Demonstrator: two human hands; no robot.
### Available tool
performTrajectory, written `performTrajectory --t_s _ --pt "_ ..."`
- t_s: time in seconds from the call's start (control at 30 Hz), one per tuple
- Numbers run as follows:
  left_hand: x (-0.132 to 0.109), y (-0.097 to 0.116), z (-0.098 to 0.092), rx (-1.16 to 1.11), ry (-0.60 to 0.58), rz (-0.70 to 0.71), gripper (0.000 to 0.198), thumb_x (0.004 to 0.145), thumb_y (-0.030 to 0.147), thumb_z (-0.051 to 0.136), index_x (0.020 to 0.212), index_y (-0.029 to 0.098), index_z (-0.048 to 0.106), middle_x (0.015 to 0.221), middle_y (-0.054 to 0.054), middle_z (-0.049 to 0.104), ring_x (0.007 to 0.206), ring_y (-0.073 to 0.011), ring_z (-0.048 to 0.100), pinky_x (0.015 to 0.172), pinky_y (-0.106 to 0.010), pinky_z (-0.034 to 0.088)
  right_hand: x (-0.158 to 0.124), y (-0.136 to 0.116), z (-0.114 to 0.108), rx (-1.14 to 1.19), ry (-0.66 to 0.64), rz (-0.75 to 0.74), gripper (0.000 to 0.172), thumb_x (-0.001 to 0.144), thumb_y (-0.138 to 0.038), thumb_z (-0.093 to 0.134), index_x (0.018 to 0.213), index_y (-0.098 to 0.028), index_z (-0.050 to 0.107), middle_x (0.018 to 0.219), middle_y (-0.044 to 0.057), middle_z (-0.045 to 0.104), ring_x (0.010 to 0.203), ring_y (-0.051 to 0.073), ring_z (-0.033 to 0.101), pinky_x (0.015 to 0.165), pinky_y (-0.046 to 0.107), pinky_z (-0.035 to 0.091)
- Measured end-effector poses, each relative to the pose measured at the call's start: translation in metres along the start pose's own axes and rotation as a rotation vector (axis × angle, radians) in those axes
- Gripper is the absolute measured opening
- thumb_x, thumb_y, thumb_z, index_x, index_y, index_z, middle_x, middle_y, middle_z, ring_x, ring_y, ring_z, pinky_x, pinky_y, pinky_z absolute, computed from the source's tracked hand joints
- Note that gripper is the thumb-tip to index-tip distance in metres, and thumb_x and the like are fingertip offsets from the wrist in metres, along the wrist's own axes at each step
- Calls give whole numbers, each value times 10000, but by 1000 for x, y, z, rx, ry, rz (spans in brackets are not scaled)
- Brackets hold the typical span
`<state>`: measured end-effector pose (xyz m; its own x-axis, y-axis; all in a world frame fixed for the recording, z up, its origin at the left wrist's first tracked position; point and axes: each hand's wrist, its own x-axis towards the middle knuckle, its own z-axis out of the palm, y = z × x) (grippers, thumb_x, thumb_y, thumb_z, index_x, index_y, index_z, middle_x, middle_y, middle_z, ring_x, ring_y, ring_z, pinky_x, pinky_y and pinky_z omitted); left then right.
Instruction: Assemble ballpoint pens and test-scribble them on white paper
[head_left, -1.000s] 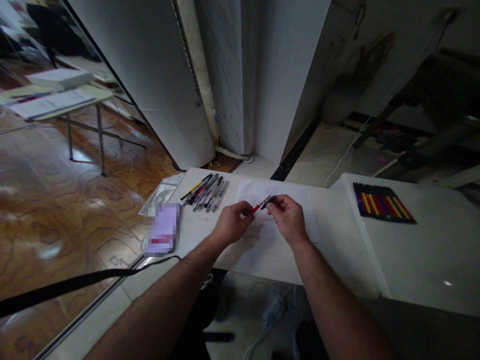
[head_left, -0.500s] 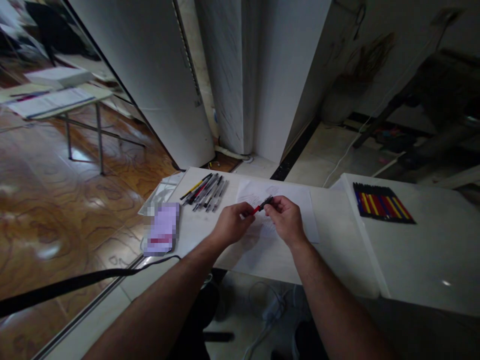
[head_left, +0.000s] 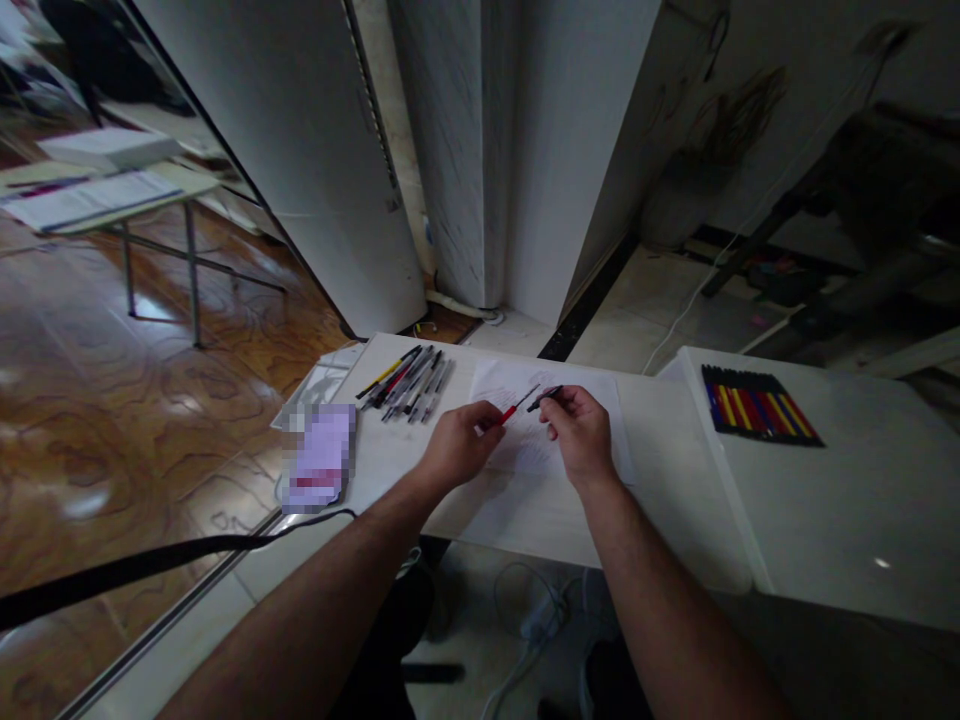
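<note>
My left hand (head_left: 463, 442) is closed around a red pen barrel (head_left: 508, 413), and a thin dark refill (head_left: 529, 394) sticks out of its upper end. To the right, my right hand (head_left: 583, 432) pinches a short black pen part (head_left: 546, 397) between thumb and fingers. The refill's tip is close to the black part, with the two apart. Both hands are above a white sheet of paper (head_left: 517, 376) with faint writing on it. Left of them lies a loose pile of pens (head_left: 411, 384), mostly clear and black, with a yellow and a red one among them.
A blurred-out lilac phone-like object (head_left: 327, 450) lies at the left end of the white table (head_left: 667, 480). On the adjoining right-hand surface is a row of black-capped coloured pens (head_left: 761, 405). A black strap (head_left: 187, 555) crosses the lower left. Cables (head_left: 536, 620) lie on the floor below.
The black part in my right hand has come away from the red barrel, moving up and right. The thin refill now shows between them. The view has shifted slightly.
</note>
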<state>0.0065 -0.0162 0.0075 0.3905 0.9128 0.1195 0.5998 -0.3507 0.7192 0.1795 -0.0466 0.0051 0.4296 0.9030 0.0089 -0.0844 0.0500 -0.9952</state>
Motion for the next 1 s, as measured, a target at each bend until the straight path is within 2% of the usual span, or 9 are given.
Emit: performTrajectory --t_s 0.13,0.3,1.0 --pt "1 -4 -1 48 11 4 141 802 245 589 875 199 701 828 -22 715 742 -163 627 691 -270 464 8 -3 -9 138 92 3 231 683 -310 719 838 -180 607 683 -20 622 536 91 529 397 186 350" --pt "2 -6 0 92 10 28 160 810 240 573 890 191 702 854 -41 710 765 -175 627 703 -278 469 11 -7 -15 248 117 -1 264 664 -263 722 882 -180 598 776 -4 648 568 84 543 393 171 346" --pt "1 -4 1 101 17 45 153 806 232 582 886 197 709 840 -44 701 765 -173 621 706 -273 469 11 -3 -14 195 134 -21 262 673 -287 715 882 -190 589 782 -4 654 565 91 557 393 184 349"
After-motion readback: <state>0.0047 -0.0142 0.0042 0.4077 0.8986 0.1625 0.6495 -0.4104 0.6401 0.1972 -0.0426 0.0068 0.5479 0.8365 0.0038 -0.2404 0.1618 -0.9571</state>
